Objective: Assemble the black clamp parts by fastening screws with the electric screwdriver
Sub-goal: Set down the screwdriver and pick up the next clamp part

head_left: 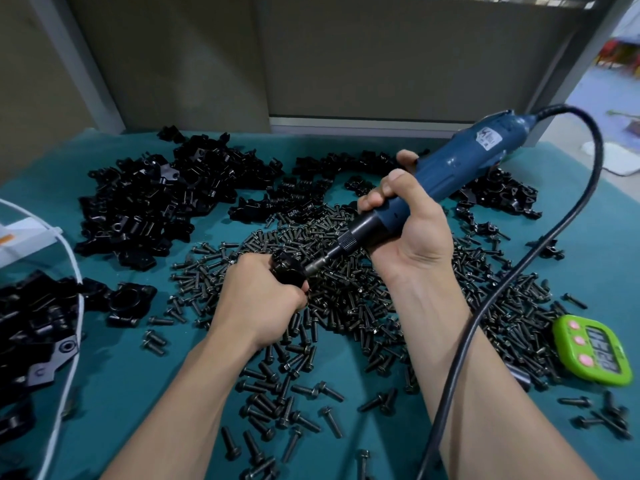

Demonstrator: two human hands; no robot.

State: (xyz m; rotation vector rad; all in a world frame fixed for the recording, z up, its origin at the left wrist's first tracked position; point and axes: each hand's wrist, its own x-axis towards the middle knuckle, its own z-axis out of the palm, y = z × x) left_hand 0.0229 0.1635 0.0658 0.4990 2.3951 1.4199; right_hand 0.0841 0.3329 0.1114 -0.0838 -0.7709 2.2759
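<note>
My left hand (258, 292) grips a black clamp part (287, 271) just above the screw pile at the table's middle. My right hand (407, 220) holds the blue electric screwdriver (446, 174) by its body, tilted down to the left. Its metal bit (317, 265) touches the clamp part's right side. Any screw under the bit is hidden. A wide spread of loose black screws (363, 306) covers the teal table (145, 393) under both hands.
Heaps of black clamp parts (152, 199) lie at the back left and back right. A white-rimmed bin (74, 271) with more parts stands at the left edge. A green timer (590, 351) sits at the right. The screwdriver's black cable (485, 306) loops along my right forearm.
</note>
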